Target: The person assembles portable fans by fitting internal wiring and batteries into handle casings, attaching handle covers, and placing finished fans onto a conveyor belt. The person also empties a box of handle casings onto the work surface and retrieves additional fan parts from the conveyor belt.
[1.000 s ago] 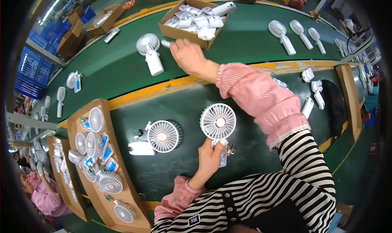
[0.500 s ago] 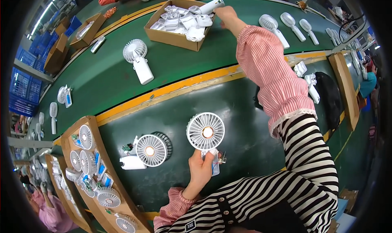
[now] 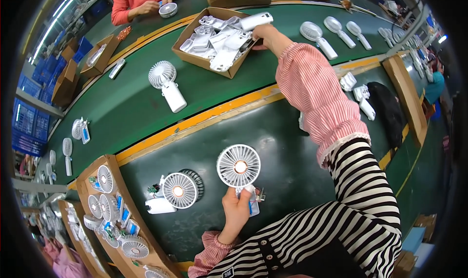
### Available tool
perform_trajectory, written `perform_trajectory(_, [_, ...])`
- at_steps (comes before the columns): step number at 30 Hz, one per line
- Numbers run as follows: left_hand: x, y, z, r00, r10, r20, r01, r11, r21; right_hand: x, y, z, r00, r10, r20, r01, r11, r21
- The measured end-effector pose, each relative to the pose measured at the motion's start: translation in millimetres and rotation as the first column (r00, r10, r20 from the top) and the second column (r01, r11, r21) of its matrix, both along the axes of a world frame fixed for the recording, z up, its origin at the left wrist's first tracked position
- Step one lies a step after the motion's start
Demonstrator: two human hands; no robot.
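My left hand [image 3: 235, 210] is closed round the neck of a white handheld fan [image 3: 239, 166], held above the green table. Its handle is open, with a small circuit board and wires [image 3: 259, 195] showing at the side. My right hand [image 3: 268, 37] reaches far forward, its fingers bent over the right edge of a cardboard box [image 3: 204, 65] on the green belt. White plastic shells [image 3: 225, 41] fill this box. One long white handle shell [image 3: 256, 20] lies across its rim, close to my right fingers; the fingertips are partly hidden.
Another opened fan [image 3: 179, 191] lies on the table to the left, beside a carton [image 3: 146, 229] of fan heads and boards. On the belt rest a white fan [image 3: 168, 85] and several more fans [image 3: 319, 39] at right. Across it, a person's hands [image 3: 155, 6] work on a fan.
My right hand has come down from beside the long handle shell to the box's edge. The box has shifted slightly nearer. My left hand still holds the fan; the whole view has tilted somewhat.
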State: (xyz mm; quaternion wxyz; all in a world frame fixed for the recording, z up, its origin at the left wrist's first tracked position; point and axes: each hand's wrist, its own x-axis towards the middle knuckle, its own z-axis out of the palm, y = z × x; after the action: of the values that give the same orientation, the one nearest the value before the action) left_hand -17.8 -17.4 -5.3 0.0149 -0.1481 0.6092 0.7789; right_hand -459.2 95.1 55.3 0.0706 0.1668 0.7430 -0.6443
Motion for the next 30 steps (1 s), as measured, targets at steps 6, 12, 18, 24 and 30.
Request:
perform_trajectory(6, [-2.7,-2.2,-7.3,0.999,0.017,-0.032,-0.013,0.991,0.131,71.0,89.7,47.4,0.999,0.028,0.034,-0.022,0.987,-0.16])
perform_trajectory(12, [-5.8,3.2,-11.7,0.997,0.072,0.031,-0.076,0.986,0.147,164.1,204.1,78.5,0.98,-0.173,-0.099,0.166,0.984,-0.069])
perform_trajectory(18, [-20.1,9.2,2.9,0.994,0.039,0.102,-0.042,0.999,0.025,205.8,260.0,78.7,0.927,-0.288,-0.241,0.309,0.95,0.05])
perform_trajectory(24, [-62.9,25.5,21.9,0.998,0.061,0.002,-0.061,0.996,-0.065,212.1,265.8,59.0,0.821,-0.215,-0.529,0.385,0.893,0.233])
perform_trajectory(30, [-125.1,48.1,26.3,0.995,0.05,-0.082,-0.058,0.993,-0.103,219.2,276.2,35.9,0.484,-0.008,-0.875,0.459,0.853,0.247])
